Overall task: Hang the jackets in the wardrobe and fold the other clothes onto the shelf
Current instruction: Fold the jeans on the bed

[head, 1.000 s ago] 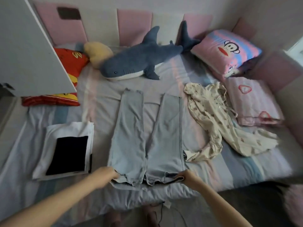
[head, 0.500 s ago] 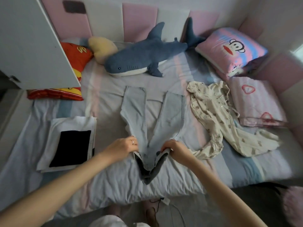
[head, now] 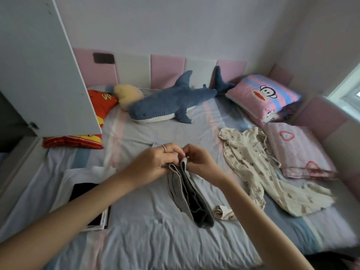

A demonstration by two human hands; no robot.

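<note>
Both hands, left point(head: 155, 162) and right point(head: 196, 160), fingers curled, pinch the far end of the folded light-blue denim jeans point(head: 190, 195), raised above the striped bed point(head: 148, 236), forearms extended forward.

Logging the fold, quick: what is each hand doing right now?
Left hand: grips the folded jeans at the top.
Right hand: pinches the same top edge.

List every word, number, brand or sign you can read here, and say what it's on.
No text here can be read.
Red cushion: yellow marks, possibly letters, too blurred and partly hidden to read.
Pink pillow: a cartoon monkey face, no words.
White folded top: a plain black panel, no words.
Jeans: no label shows.
</note>
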